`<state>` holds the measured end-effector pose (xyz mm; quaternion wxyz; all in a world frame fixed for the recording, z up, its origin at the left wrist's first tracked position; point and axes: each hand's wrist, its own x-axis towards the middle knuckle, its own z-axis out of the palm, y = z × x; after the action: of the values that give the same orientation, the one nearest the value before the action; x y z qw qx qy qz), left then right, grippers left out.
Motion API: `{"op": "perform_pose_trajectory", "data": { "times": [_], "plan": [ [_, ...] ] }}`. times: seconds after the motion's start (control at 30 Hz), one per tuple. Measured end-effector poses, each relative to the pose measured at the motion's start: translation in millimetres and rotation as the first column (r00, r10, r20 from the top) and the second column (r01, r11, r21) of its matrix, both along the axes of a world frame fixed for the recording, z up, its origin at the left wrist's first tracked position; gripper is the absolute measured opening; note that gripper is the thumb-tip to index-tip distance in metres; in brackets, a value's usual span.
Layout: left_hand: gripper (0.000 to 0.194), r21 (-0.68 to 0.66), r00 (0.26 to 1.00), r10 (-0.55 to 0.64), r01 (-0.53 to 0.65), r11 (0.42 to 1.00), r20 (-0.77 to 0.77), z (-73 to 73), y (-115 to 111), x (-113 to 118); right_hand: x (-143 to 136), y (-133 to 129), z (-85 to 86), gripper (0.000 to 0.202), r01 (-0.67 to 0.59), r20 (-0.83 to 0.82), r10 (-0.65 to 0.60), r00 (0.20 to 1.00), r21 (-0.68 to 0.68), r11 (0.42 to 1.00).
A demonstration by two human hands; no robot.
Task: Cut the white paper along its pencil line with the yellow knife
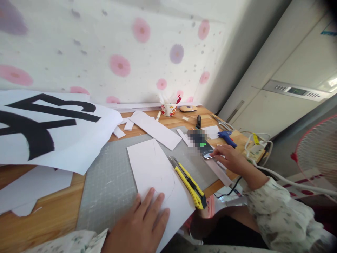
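Both hands rest on the worktable: the left hand [140, 225] lies flat and open, fingers spread, pressing the near edge of a white sheet of card [155, 175] that sits on a grey cutting mat [110, 182], while the right hand [229, 158] reaches out to a phone [204, 147], its loosely open fingertips touching the phone's lower end without gripping it. A faint curved pencil line crosses the card. Just beside the card's right edge lies a yellow utility knife [189, 182], apart from both hands. Beyond the phone sit a blue glue gun [226, 137] and a pair of scissors [222, 123] on the wooden tabletop [47, 211], with a long white strip [155, 129] and smaller offcuts scattered behind the mat. A paper cup [169, 109] holding scraps stands near the flowered wall. At far left a large white sheet with bold black strokes [47, 130] overlaps the table. A fan [319, 154] stands at right.
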<state>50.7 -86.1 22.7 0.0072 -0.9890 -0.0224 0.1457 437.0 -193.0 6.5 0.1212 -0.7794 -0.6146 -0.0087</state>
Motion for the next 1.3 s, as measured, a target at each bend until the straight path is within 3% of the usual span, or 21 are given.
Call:
{"op": "perform_pose_trajectory", "data": {
  "times": [0.4, 0.7, 0.83, 0.9, 0.97, 1.07, 1.13, 1.2, 1.3],
  "plan": [
    [0.057, 0.074, 0.989, -0.132, 0.128, 0.989, 0.064, -2.5, 2, -4, 0, -1, 0.3, 0.019, 0.002, -0.016, -0.003, 1.000, -0.014, 1.000],
    [0.052, 0.039, 0.993, -0.110, 0.108, 0.993, 0.051, 0.2, 3, -1, 2, -2, -2.4, 0.018, -0.024, 0.012, 0.024, 1.000, 0.035, 0.999],
    [0.056, -0.022, 0.998, -0.048, 0.049, 0.999, 0.044, -4.8, 2, -4, -11, -5, -1.9, 0.014, -0.080, 0.032, 0.074, 0.997, 0.246, 0.966],
    [0.061, -0.062, 0.999, -0.011, 0.014, 0.998, 0.043, -9.2, 1, -7, -32, -4, 1.8, 0.009, -0.107, 0.004, 0.114, 0.993, 0.371, 0.922],
    [0.064, -0.094, 0.998, 0.026, -0.021, 0.995, 0.059, -13.9, -1, -11, -62, 0, 5.5, 0.006, -0.133, -0.045, 0.166, 0.985, 0.413, 0.901],
    [0.066, -0.134, 0.994, 0.072, -0.060, 0.989, 0.082, -19.8, -3, -15, -114, 9, 7.3, 0.013, -0.176, -0.088, 0.220, 0.972, 0.353, 0.919],
    [0.067, -0.154, 0.993, 0.086, -0.072, 0.985, 0.084, -22.7, -2, -16, -141, 15, 6.7, 0.022, -0.164, -0.081, 0.183, 0.980, 0.204, 0.965],
    [0.067, -0.166, 0.992, 0.088, -0.072, 0.984, 0.093, -24.8, -1, -16, -156, 21, 6.7, 0.032, -0.109, -0.072, 0.112, 0.991, 0.046, 0.993],
    [0.063, -0.168, 0.989, 0.077, -0.054, 0.984, 0.130, -27.6, 1, -16, -161, 28, 9.5, 0.046, -0.030, -0.098, 0.016, 0.995, -0.144, 0.989]
  ]
}}
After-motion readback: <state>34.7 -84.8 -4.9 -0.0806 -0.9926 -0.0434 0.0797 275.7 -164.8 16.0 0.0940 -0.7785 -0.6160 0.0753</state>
